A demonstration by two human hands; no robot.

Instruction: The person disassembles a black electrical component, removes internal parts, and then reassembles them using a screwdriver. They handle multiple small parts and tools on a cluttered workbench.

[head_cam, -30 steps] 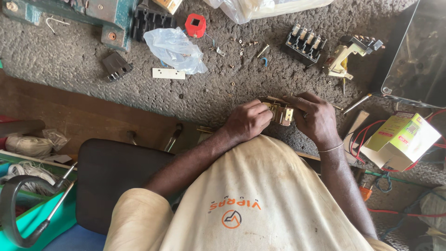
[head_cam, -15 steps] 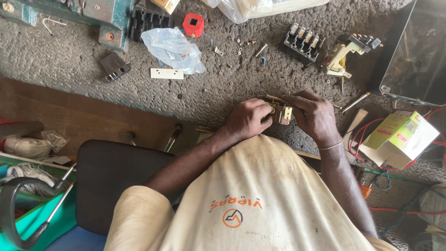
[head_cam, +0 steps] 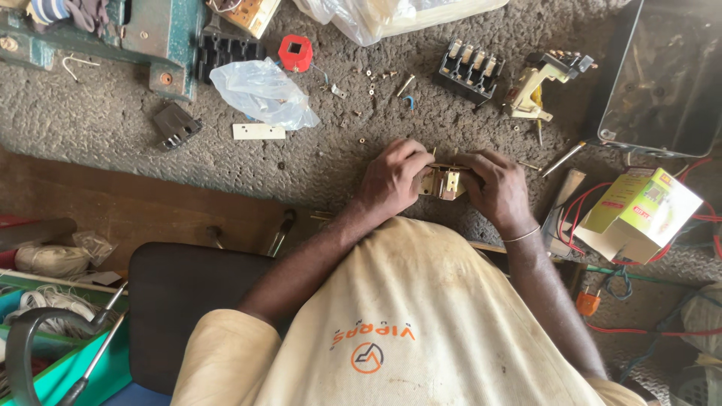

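Note:
My left hand [head_cam: 391, 180] and my right hand [head_cam: 496, 189] meet over the rough grey worktop [head_cam: 113, 143], just beyond my chest. Both are closed around a small brass-coloured metal part [head_cam: 441, 183] with folded plates, held between the fingertips. My fingers hide most of the part. A thin bangle sits on my right wrist.
Around the hands lie loose screws [head_cam: 372, 79], a black terminal block [head_cam: 471, 69], a cream switch mechanism [head_cam: 540, 84], a crumpled plastic bag [head_cam: 262, 94], a red coil former [head_cam: 295, 53], a screwdriver [head_cam: 560, 159], a yellow-green carton [head_cam: 639, 213] and a dark metal box [head_cam: 669, 83]. A dark chair [head_cam: 188, 308] stands at the lower left.
Both hands stay closed on the metal part. They have shifted only slightly, with small finger movements on it.

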